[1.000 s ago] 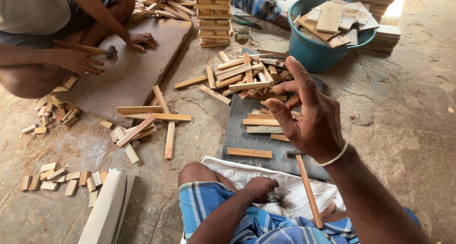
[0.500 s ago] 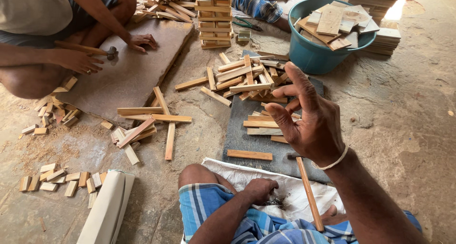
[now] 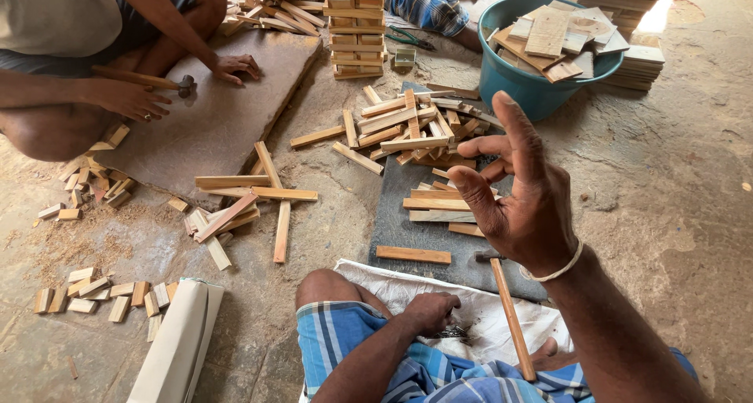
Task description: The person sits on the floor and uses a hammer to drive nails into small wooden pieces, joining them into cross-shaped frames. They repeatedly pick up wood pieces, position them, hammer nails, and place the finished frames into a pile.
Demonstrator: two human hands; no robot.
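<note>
right hand (image 3: 524, 190): raised, palm up, fingers spread, holding nothing | wooden slats (image 3: 436, 201): on the dark slab just beyond its fingertips | left hand (image 3: 431, 311): curled down on white sack (image 3: 486, 313), fingers closed, contents unclear | hammer (image 3: 507, 313): beside it

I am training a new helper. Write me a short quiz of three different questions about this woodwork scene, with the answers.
1. True or false: the right hand is raised with open fingers and holds nothing.
2. Multiple choice: where does the hammer lie? A) inside the blue tub B) across the dark slab's edge and the white sheet, near the right wrist C) on the tall stack of wooden pieces
3. Fill in: the left hand rests on the ____ sheet by the knee.

Key
1. True.
2. B; the blue tub holds flat wooden boards, and the dark slab carries wooden strips.
3. White; what lies under the hand is too small to tell.
</note>
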